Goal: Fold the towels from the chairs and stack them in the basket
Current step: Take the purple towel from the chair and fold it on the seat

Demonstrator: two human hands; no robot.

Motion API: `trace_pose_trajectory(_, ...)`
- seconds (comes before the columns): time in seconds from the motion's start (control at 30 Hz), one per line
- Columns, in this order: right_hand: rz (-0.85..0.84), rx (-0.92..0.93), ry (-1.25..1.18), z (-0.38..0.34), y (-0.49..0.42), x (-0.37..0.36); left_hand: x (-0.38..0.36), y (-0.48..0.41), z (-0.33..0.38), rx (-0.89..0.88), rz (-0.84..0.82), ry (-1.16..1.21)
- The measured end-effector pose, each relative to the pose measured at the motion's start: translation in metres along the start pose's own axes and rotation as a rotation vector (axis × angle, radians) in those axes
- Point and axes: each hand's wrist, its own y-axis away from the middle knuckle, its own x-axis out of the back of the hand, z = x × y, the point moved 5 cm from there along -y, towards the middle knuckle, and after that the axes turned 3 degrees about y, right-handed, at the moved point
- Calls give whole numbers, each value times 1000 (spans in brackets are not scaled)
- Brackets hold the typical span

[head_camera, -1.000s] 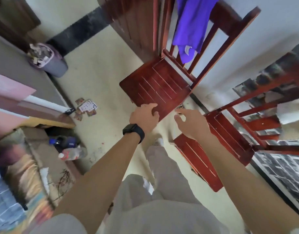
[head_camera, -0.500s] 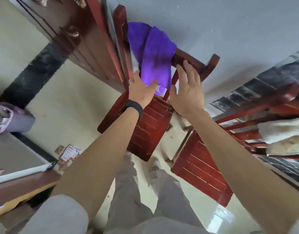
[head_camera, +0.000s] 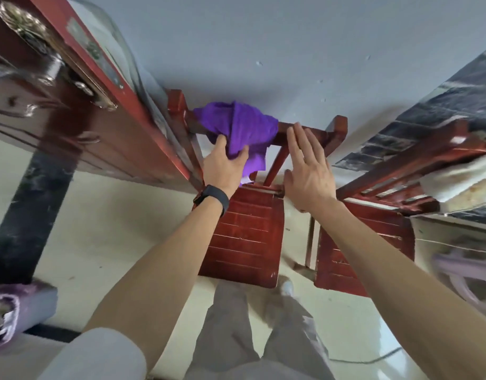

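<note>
A purple towel [head_camera: 243,124] hangs bunched over the top rail of a red wooden chair [head_camera: 247,237] straight ahead. My left hand [head_camera: 224,164], with a black watch on its wrist, grips the towel's hanging part between thumb and fingers. My right hand [head_camera: 309,167] is held flat with fingers straight, just right of the towel and in front of the chair's back rail, holding nothing. A cream towel [head_camera: 461,179] lies over the back of a second red chair [head_camera: 365,248] at the right. No basket is clearly in view.
A dark red wooden door [head_camera: 71,113] with metal fittings stands at the left. A lilac bin [head_camera: 8,311] with rubbish sits on the floor at lower left. A blurred pale purple object [head_camera: 461,272] shows at the right edge. My legs stand before the chair.
The view has tilted up and closer to the chair. My left hand has closed on the purple towel. My right hand has shifted right of the towel, still open.
</note>
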Motion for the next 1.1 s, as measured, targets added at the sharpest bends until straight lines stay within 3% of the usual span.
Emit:
trace_pose_trajectory(0.1, 8, -41, -86, -5, -3, 4, 7, 18, 7, -90, -54, -10)
trace_pose_trajectory(0.17, 79, -97, -292, -14, -2, 20, 10, 40, 11, -105, -137, 42)
trace_pose_trajectory(0.27, 131, -374, -609, -13, 13, 34, 7, 83, 11, -172, -364, 71)
trace_pose_trajectory(0.33, 20, -551, -841, -16, 32, 32, 4, 111, 4, -173, -498, 52)
trace_pose_trajectory(0.43, -201, -671, -1182, -17, 76, 0, 2, 138, -24, 30, -602, 84)
trace_pose_trajectory(0.6, -151, -893, -1292, -10, 180, -31, -1, 199, -51, 566, -853, 405)
trace_pose_trajectory(0.67, -169, -1000, -1403, -14, 227, -40, -2, 229, -56, 755, -942, 401)
trace_pose_trajectory(0.73, -182, -1071, -1516, -21, 269, -48, -6, 251, -70, 812, -974, 306)
trace_pose_trajectory(0.97, -112, -1087, -1645, -26, 363, -40, -16, 298, -83, 717, -908, 267)
trace_pose_trajectory(1.1, 6, -1049, -1536, -30, 388, -30, -3, 297, -72, 266, -668, -88)
